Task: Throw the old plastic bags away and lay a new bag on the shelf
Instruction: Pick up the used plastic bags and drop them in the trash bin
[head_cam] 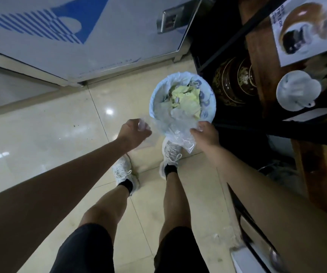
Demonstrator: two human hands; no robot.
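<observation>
White sneakers [169, 154], tiled floor [50, 134], poster [306, 30].

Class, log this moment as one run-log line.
left hand: holds clear plastic bag | right hand: holds same bag | bag over lined bin | not dropped

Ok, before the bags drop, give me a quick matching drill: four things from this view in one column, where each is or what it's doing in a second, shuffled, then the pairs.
Things:
1. left hand
2. right hand
3. waste bin
4. white shoes

Places or states:
A. on the tiled floor, lined with a bag, holding yellowish scraps
B. closed on a corner of clear plastic, left of the bin
C. on the floor below both hands
D. gripping crumpled clear plastic bags at the bin's near rim

Pairs: 1-B, 2-D, 3-A, 4-C
</observation>
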